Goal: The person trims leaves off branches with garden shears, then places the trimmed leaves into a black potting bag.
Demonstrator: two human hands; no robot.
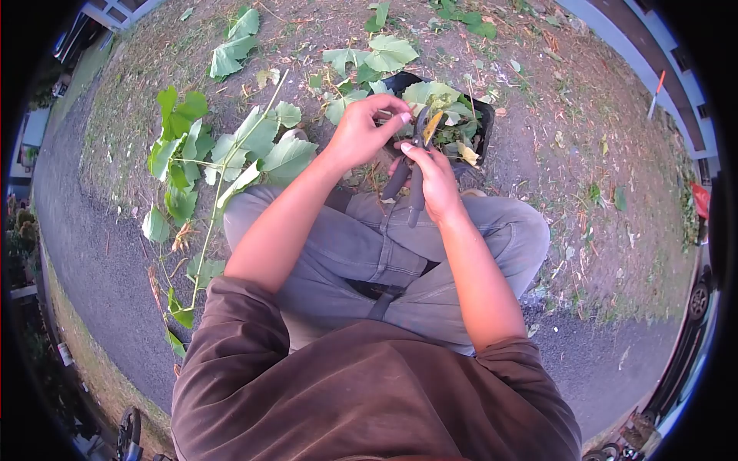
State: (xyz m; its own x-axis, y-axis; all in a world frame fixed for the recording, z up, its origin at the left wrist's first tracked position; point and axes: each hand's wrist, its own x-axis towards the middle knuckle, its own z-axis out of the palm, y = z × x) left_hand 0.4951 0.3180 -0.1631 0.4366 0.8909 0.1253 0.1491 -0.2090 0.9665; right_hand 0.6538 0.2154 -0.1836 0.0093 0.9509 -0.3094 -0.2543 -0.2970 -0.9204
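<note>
My right hand is wrapped round a pair of pruning shears with dark handles and a yellow patch near the blades, which point up and away from me. Just left of the blades, my left hand has its thumb and fingers curled together in a pinch. Whatever lies between those fingertips is too small or hidden to make out. Beyond both hands stands a black container holding cut green leaves. A long leafy vine stem lies to my left, beside my knee.
Large loose leaves lie on the ground past the container, and another leaf is at the far left. My crossed legs are below my hands. An orange-handled tool is at the far right. Dark paving runs along the left.
</note>
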